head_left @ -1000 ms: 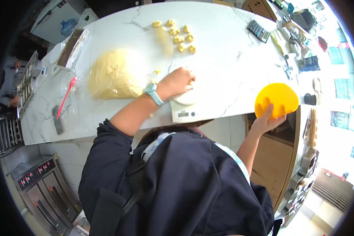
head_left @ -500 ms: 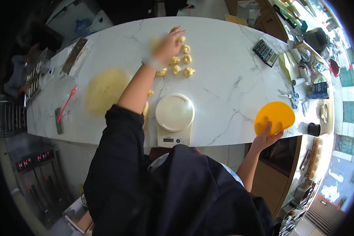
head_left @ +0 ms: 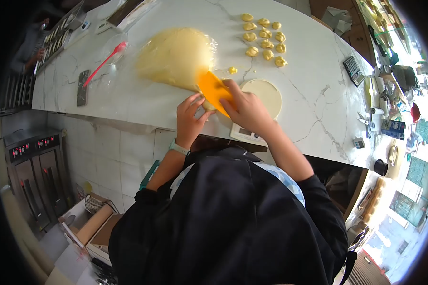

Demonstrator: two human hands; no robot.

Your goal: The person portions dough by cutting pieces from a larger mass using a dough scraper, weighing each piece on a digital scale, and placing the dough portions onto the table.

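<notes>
My right hand [head_left: 248,108] grips an orange scraper [head_left: 215,91], whose blade meets the near right edge of the large dough mass [head_left: 173,57]. Beside it, the curled fingers of my left hand [head_left: 190,118] close on a small end of dough [head_left: 207,105]. A thin clear film lies about the large dough. Just right of the hands stands a white kitchen scale [head_left: 264,97] with a bare round plate, partly behind my right hand. Several small dough pieces [head_left: 266,44] sit in rows farther back. One tiny bit of dough [head_left: 232,70] lies near the scale.
A pink spatula [head_left: 104,63] and a dark flat bar [head_left: 82,88] lie on the marble table [head_left: 314,95] at the left. A calculator [head_left: 353,71] and scissors [head_left: 364,119] are at the right. Another person's hand [head_left: 39,54] shows at trays, far left.
My left hand has come back from the small dough pieces to the large dough's near edge. My right hand has brought the scraper leftward to the dough. The view has shifted.
</notes>
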